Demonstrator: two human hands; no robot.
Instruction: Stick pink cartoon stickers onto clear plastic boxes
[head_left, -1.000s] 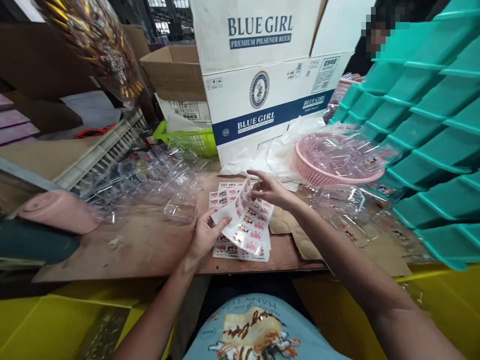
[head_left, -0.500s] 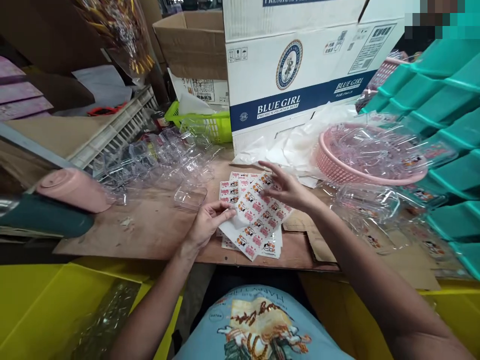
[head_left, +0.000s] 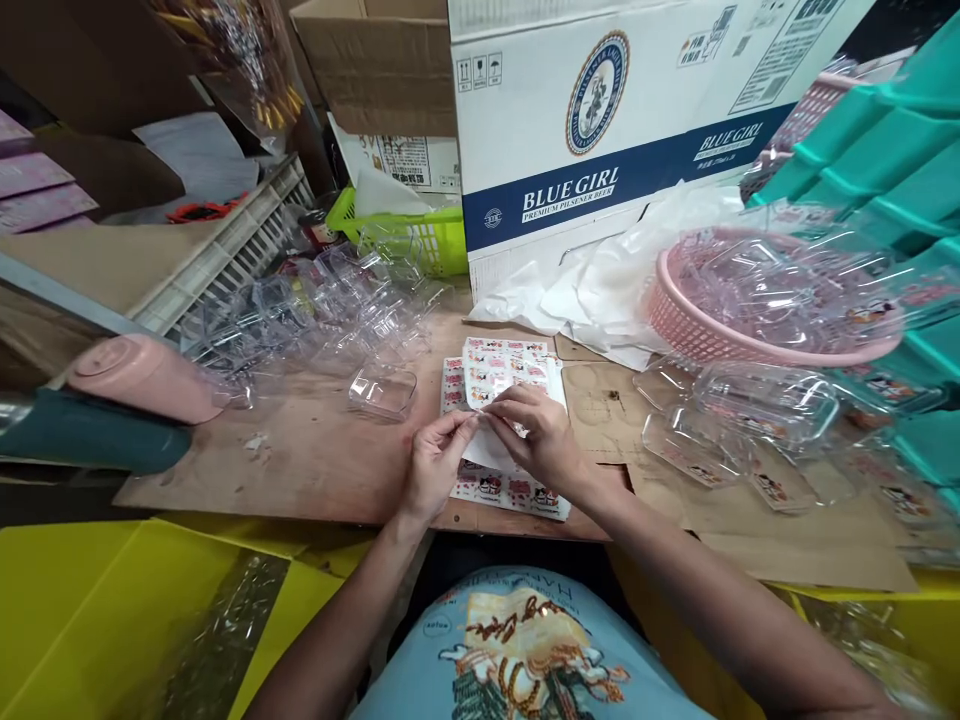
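A sticker sheet with small cartoon animals and pink print lies tilted over a stack of similar sheets at the table's front edge. My left hand pinches the sheet's left edge between thumb and forefinger. Close against it, my right hand has its thumb and fingertips pressed together at the same edge. Whether a single sticker is between the right fingertips is too small to tell. The right hand covers much of the sheet's printed side. A clear plastic box sits just beyond my left hand.
Clear plastic boxes are heaped at the left, behind a pink cup. A pink basket full of clear pieces stands at the right, with stickered clear lids before it. A tall beer carton blocks the back; teal bins rise at right.
My right hand has come down and left from above the sheets to meet my left hand at the sheet's edge. Its fingers have closed. The top sheet has turned and shifted.
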